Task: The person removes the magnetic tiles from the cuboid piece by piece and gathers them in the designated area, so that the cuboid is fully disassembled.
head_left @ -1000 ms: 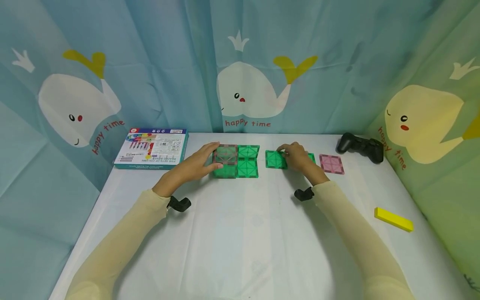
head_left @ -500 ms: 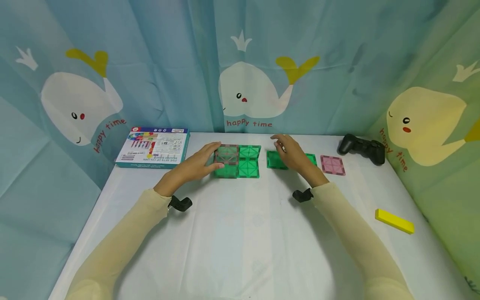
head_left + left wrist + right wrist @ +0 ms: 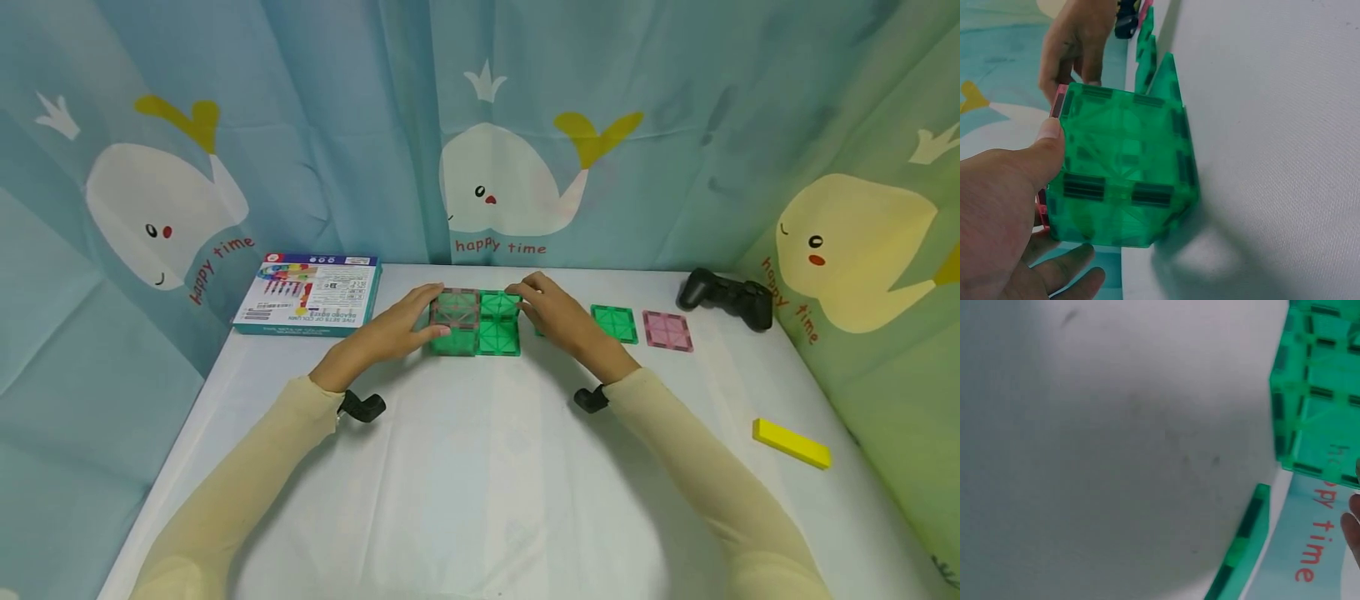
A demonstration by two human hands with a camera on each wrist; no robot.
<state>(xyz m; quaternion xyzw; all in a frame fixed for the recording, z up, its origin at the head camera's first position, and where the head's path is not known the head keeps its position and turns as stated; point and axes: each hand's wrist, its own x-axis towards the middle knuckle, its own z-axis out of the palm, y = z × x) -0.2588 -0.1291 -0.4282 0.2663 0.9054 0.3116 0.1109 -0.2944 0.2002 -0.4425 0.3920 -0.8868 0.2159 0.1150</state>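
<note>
My left hand grips the left side of a cube of translucent green magnetic tiles, thumb in front and fingers behind. A pink magnetic tile forms the cube's top. Joined to its right are more green magnetic tiles, some flat and some standing at the back and side. With curled fingers, my right hand pinches the upper right corner of the standing green tile. In the right wrist view, only its fingertips show beside the green tiles. A flat green tile lies mostly hidden beneath this hand.
To the right lie another flat green tile and a flat pink tile. A black game controller sits at the back right, and a yellow block nearer the front. A boxed toy set lies back left. Whale-printed curtains border the table.
My right hand has let go of the flat green tile, lifted, and moved left to the standing green tile. The left hand has stayed at the cube.
</note>
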